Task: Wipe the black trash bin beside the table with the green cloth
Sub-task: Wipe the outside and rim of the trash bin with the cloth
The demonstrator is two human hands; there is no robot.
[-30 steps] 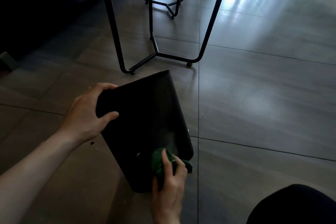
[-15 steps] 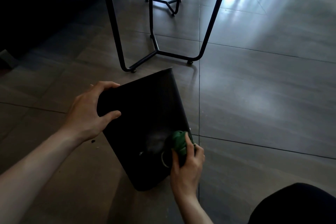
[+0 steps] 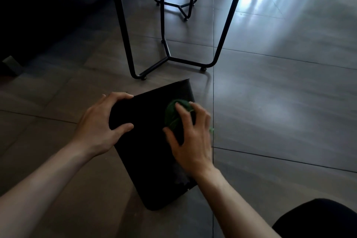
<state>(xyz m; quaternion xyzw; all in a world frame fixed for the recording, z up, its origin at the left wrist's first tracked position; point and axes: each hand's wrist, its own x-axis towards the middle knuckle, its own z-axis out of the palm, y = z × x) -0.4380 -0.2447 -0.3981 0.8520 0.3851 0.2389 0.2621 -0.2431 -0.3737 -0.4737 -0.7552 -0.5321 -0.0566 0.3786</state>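
The black trash bin lies tipped on the grey tiled floor, one flat side facing up. My left hand grips its far left corner, fingers over the edge and thumb on the top face. My right hand presses the crumpled green cloth flat against the bin's upper right area, near the far edge. The fingers cover part of the cloth, and a small green scrap shows beside the hand at the bin's right edge.
Black metal table legs stand just beyond the bin, with a second frame farther back. A dark sofa fills the upper left. My dark-clad knee sits at the lower right.
My right hand slid the green cloth from the bin's near bottom corner up along its right side to the far upper area. The left hand kept its grip.
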